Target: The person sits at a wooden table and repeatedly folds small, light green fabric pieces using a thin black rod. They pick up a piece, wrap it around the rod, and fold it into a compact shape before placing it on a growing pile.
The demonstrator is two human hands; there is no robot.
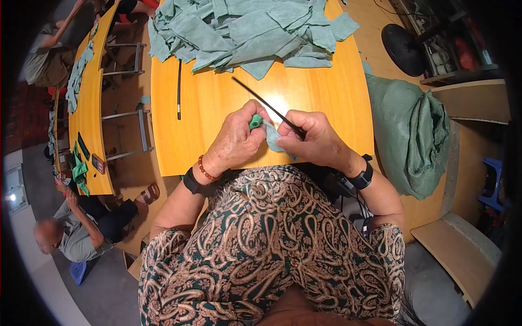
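Note:
Near the front edge of the table, my left hand [237,133] is closed on a small piece of green cloth [273,138]. A brighter green rolled or folded part of it pokes out between thumb and fingers. My right hand [317,137] is closed around a thin black stick [261,99] that slants up to the far left. Its fingertips also meet the cloth's right side, and the stick's near end is hidden in the grip. To the left, a second black stick [179,89] with a light band near its lower end lies on the wooden table [206,103].
A big heap of green cloth pieces [244,32] covers the table's far end. Right of the table stands a bulging green bundle [410,136], with a black round fan-like object [402,50] beyond. At left, other people sit along another table [92,119].

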